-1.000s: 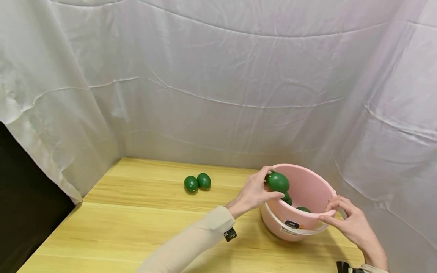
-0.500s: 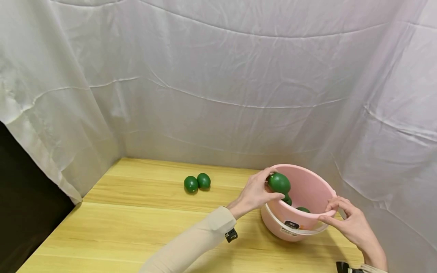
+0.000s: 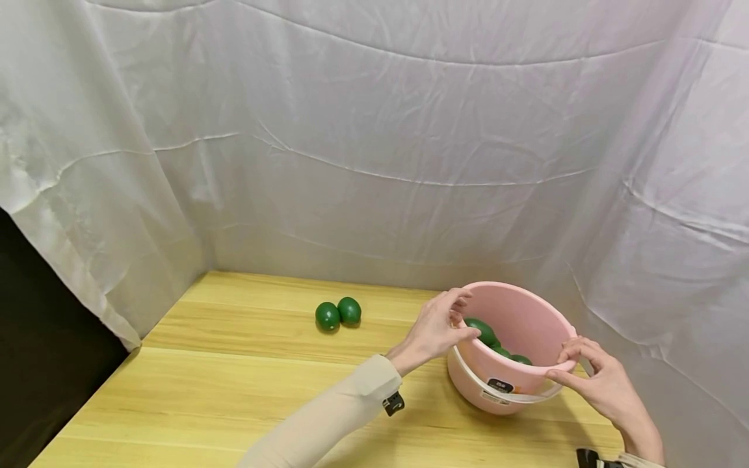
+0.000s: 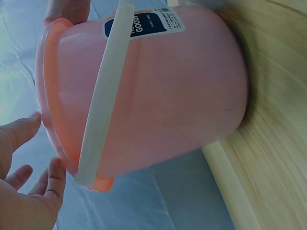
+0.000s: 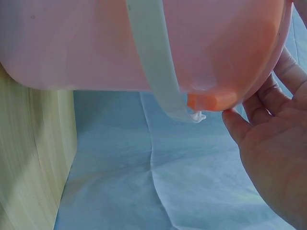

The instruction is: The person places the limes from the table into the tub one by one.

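The pink bucket [image 3: 515,338] is pinched at its rim by the right hand [image 3: 597,380]; the left hand [image 3: 435,328] fingers are relaxed, spread. Tipping could be caused, limes [image 3: 481,330] spilled.

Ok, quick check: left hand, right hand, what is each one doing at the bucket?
Left hand: open, fingers loose at the pink bucket rim, holding nothing.
Right hand: pinching the bucket's near rim.

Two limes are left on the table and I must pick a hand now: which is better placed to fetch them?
Left, probably. The left hand is at the bucket's near-left rim holding nothing, on the same side as the two limes. The right hand grips the opposite rim, steadying the bucket, farther from them.
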{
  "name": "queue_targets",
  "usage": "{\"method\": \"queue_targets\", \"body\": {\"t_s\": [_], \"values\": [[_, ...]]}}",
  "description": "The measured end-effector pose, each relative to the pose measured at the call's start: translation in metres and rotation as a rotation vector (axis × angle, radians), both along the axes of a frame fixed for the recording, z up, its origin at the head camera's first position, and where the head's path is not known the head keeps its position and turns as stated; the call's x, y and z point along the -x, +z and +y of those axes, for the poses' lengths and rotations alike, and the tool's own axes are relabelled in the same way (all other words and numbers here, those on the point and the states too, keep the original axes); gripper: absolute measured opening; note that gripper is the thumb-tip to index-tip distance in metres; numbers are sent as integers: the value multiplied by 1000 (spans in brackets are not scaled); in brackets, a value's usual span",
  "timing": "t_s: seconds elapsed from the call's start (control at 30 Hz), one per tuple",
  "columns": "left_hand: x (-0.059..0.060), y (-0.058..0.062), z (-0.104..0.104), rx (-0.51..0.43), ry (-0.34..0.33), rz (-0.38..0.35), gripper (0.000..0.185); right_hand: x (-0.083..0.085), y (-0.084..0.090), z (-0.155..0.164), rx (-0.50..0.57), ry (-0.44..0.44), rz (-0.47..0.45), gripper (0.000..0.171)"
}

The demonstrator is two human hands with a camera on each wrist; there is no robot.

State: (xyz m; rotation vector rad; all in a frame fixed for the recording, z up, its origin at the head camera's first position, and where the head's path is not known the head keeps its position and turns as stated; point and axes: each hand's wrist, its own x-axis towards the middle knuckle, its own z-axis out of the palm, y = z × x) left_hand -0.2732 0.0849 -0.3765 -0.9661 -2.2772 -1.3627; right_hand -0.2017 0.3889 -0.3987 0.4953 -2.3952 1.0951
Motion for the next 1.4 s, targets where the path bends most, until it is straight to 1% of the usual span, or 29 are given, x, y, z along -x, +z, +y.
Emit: {"method": "queue_targets", "body": {"t_s": [0.17, 0.4, 0.57, 0.67, 0.93, 1.13, 1.27, 1.4], "values": [[1, -2, -3, -3, 6, 2, 54, 0, -1, 0, 2, 3, 3, 24], [7, -5, -12, -3, 35, 7, 48, -1, -1, 0, -1, -9, 9, 25], [12, -10, -24, 43, 97, -19, 41, -1, 0, -1, 0, -11, 6, 25], [14, -14, -32, 73, 128, -52, 40, -1, -1, -1, -3, -17, 4, 24], [21, -29, -59, 117, 158, -90, 40, -1, 0, -2, -8, -25, -9, 23], [25, -38, -84, 121, 190, -152, 41, -2, 1, -2, -1, -22, -9, 24], [27, -43, -100, 121, 224, -153, 40, -1, 1, -2, -2, -22, -16, 23], [28, -48, -112, 134, 247, -153, 39, -2, 0, -2, 9, -16, -5, 23]]}}
